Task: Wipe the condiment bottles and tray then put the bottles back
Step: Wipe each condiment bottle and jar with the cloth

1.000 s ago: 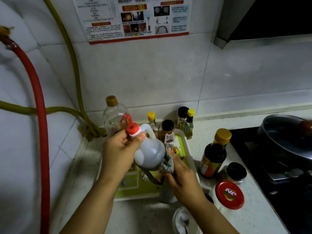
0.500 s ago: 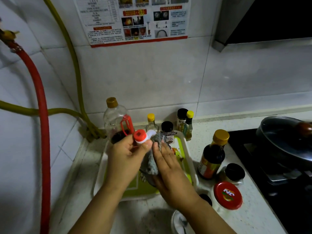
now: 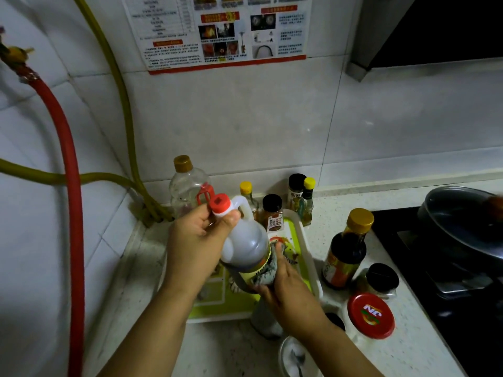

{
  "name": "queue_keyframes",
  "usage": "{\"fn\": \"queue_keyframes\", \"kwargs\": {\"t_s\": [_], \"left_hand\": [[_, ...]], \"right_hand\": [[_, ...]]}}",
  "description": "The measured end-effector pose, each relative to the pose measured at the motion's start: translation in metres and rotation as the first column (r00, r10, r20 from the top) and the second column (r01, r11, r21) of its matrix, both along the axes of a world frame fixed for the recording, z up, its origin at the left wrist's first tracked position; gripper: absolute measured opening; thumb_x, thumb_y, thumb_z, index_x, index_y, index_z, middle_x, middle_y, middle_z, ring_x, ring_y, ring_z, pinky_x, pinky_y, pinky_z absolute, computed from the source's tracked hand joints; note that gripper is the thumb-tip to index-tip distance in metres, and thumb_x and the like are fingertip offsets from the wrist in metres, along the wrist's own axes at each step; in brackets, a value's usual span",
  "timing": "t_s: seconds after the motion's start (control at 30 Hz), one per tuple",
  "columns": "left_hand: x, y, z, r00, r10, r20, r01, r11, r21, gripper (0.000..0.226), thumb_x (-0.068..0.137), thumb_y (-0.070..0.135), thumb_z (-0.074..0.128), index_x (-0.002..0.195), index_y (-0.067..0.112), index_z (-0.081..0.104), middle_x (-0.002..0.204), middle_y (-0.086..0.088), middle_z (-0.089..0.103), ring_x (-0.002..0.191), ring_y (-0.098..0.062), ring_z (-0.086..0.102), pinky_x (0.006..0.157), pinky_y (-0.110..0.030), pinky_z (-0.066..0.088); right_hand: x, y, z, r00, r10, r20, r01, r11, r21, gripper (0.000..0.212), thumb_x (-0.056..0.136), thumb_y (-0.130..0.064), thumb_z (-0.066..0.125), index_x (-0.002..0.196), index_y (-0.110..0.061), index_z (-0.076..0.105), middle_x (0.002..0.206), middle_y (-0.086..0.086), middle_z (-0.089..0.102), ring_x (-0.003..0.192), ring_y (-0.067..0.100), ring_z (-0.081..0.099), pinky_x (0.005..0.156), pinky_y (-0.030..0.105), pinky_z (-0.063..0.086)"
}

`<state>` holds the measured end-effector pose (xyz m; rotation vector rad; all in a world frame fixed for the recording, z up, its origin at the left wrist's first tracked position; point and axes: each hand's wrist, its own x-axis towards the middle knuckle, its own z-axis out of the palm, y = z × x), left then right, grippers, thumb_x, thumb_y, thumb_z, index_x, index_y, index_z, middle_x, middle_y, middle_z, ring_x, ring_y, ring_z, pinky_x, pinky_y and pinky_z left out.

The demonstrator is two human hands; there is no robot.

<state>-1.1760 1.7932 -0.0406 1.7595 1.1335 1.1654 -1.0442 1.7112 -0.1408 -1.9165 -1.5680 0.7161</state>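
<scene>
- A person's left hand [image 3: 200, 242] grasps the neck of a translucent plastic jug [image 3: 246, 240], thumb pressed just under its red screw cap [image 3: 220, 204]; the jug tilts, cap toward the far left, above the tray.
- The right hand [image 3: 288, 289] wraps a mottled grey cloth [image 3: 268, 270] round the jug's lower body, fingers curled against the yellow-green label band.
- Below both hands lies a rectangular tray [image 3: 307, 257] with a white raised rim and a lime-green floor, speckled with dark crumbs on its right side.
- At the tray's far end stand a clear, rounded bottle with a gold cap [image 3: 186, 183], a slim yellow-capped bottle [image 3: 246, 190] and a black-lidded spice jar [image 3: 272, 213].
- Just right of the tray's far corner, on the speckled stone counter, stand a black-capped jar [image 3: 296, 190] and a small yellow-capped bottle [image 3: 307, 202].
- Near right of the tray stands a dark soy-sauce bottle [image 3: 344, 248] with a gold cap, then a squat black-lidded jar [image 3: 381, 278] and a red-lidded jar [image 3: 371, 315].
- A metal pan [image 3: 462, 224] sits on the black hob at far right.
- Red [image 3: 72, 213] and yellow-green [image 3: 125, 104] hoses run down the tiled wall on the left.
</scene>
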Motion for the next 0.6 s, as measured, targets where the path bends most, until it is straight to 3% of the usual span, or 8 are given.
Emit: {"fn": "queue_keyframes", "kwargs": {"t_s": [0.17, 0.27, 0.33, 0.43, 0.6], "left_hand": [[0.005, 0.001, -0.008, 0.997, 0.080, -0.010, -0.080, 0.996, -0.026, 0.014, 0.074, 0.042, 0.070, 0.078, 0.028, 0.068, 0.072, 0.002, 0.071, 0.072, -0.013, 0.065, 0.067, -0.036, 0.053], [0.005, 0.000, -0.017, 0.994, 0.102, -0.036, -0.103, 0.994, -0.026, 0.009, 0.078, 0.031, 0.073, 0.084, 0.024, 0.072, 0.072, 0.008, 0.070, 0.068, -0.003, 0.064, 0.064, -0.027, 0.052], [0.005, -0.004, -0.023, 0.993, 0.107, -0.053, -0.109, 0.993, -0.039, 0.015, 0.079, 0.032, 0.072, 0.089, 0.021, 0.074, 0.074, 0.011, 0.070, 0.072, -0.002, 0.065, 0.065, -0.025, 0.052], [0.003, -0.005, -0.036, 0.984, 0.157, -0.086, -0.161, 0.986, -0.045, 0.021, 0.079, 0.037, 0.072, 0.090, 0.020, 0.074, 0.077, 0.003, 0.073, 0.077, -0.013, 0.068, 0.067, -0.028, 0.051], [-0.007, -0.006, -0.051, 0.960, 0.218, -0.177, -0.226, 0.974, -0.028, 0.017, 0.077, 0.034, 0.073, 0.086, 0.019, 0.074, 0.076, -0.001, 0.073, 0.074, -0.017, 0.066, 0.064, -0.031, 0.051]], "right_hand": [[-0.015, 0.001, 0.028, 1.000, 0.017, -0.003, -0.017, 0.993, 0.117, 0.091, 0.092, -0.049, 0.044, 0.127, -0.019, -0.035, 0.156, -0.003, -0.013, 0.145, 0.012, 0.000, 0.109, 0.013, 0.003], [-0.021, 0.003, 0.031, 0.997, 0.044, 0.058, -0.050, 0.991, 0.120, 0.096, 0.077, -0.069, 0.023, 0.132, -0.015, -0.033, 0.156, -0.002, -0.013, 0.145, 0.016, -0.002, 0.113, 0.018, 0.006], [-0.024, 0.005, 0.031, 0.990, 0.086, 0.114, -0.096, 0.992, 0.081, 0.093, 0.081, -0.062, 0.023, 0.139, -0.009, -0.026, 0.157, 0.006, -0.011, 0.146, 0.020, -0.005, 0.115, 0.023, 0.005], [-0.027, 0.008, 0.033, 0.986, 0.134, 0.098, -0.136, 0.991, 0.010, 0.084, 0.095, -0.039, 0.042, 0.144, -0.008, -0.019, 0.157, 0.009, -0.013, 0.145, 0.022, -0.010, 0.114, 0.022, 0.000], [-0.032, 0.015, 0.021, 0.986, 0.167, 0.023, -0.165, 0.984, -0.072, 0.088, 0.091, -0.031, 0.054, 0.148, -0.013, -0.010, 0.158, 0.006, -0.005, 0.146, 0.021, 0.006, 0.114, 0.026, 0.018]]}}
